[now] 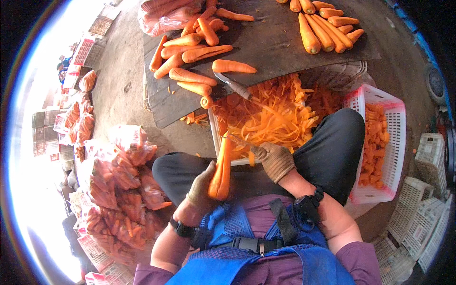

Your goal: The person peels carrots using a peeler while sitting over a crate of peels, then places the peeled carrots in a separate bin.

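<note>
My left hand (202,188), in a work glove, grips a carrot (221,171) by its thick lower end, tip pointing away from me. A long groove runs down the carrot's side. In my gloved right hand (277,159) is a peeler (256,149), its metal head beside the carrot's tip; whether the blade touches is too small to tell. Below both lies a crate (214,133) heaped with orange carrot peelings (274,117). A knife (233,85) with a curved blade and brown handle rests at the edge of the dark board (270,42), near a single carrot (233,66).
Loose carrots (188,53) lie on the board's left, beside a plastic bag of carrots (167,16). More carrots (326,30) are grouped at its right. A pink-and-white basket (395,142) holds cut carrot pieces (372,153). Bagged carrots (121,192) pile up at left; empty crates (409,210) stand at right.
</note>
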`<state>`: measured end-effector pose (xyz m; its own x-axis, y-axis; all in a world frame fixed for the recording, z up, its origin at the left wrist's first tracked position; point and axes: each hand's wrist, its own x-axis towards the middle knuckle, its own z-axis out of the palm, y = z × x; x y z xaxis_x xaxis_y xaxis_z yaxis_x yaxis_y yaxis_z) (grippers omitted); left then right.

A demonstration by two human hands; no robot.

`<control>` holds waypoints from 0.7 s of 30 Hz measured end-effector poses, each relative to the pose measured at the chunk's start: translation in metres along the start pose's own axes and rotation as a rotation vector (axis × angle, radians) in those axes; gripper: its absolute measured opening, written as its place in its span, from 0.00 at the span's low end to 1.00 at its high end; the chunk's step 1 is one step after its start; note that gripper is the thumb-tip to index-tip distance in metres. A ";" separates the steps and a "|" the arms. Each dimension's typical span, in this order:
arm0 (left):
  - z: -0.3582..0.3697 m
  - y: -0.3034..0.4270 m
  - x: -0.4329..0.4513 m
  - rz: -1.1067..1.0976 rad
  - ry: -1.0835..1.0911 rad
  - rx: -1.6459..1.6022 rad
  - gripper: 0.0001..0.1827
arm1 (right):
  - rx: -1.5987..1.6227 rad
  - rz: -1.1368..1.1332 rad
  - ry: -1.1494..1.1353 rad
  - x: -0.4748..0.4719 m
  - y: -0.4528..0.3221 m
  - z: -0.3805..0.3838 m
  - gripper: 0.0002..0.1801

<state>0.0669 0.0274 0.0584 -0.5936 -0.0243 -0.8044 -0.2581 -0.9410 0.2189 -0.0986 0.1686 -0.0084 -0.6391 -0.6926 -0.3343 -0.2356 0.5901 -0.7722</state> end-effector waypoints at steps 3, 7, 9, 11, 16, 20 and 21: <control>-0.008 0.006 0.031 0.059 -0.065 -0.028 0.24 | 0.031 -0.045 -0.024 -0.008 -0.009 -0.007 0.28; -0.002 0.013 0.065 0.104 0.058 -0.160 0.23 | -0.008 -0.057 -0.057 -0.008 -0.007 -0.001 0.35; 0.001 0.018 0.073 0.076 0.087 -0.164 0.24 | -0.068 -0.087 -0.082 -0.007 -0.003 0.002 0.35; 0.011 0.021 0.079 0.031 0.146 -0.218 0.24 | -0.099 -0.134 -0.066 -0.006 0.004 0.006 0.35; 0.014 0.022 0.091 0.099 0.147 -0.085 0.25 | -0.138 -0.177 0.001 -0.012 -0.001 0.006 0.27; 0.024 0.022 0.081 0.030 0.070 0.019 0.24 | -0.117 -0.117 -0.051 -0.011 -0.001 0.000 0.29; 0.020 0.023 0.079 0.023 0.025 0.023 0.23 | -0.080 -0.107 -0.092 -0.011 -0.003 -0.001 0.32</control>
<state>-0.0006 0.0110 0.0111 -0.5802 -0.0549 -0.8126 -0.2624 -0.9319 0.2503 -0.0915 0.1745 -0.0019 -0.5380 -0.7864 -0.3035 -0.3587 0.5394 -0.7618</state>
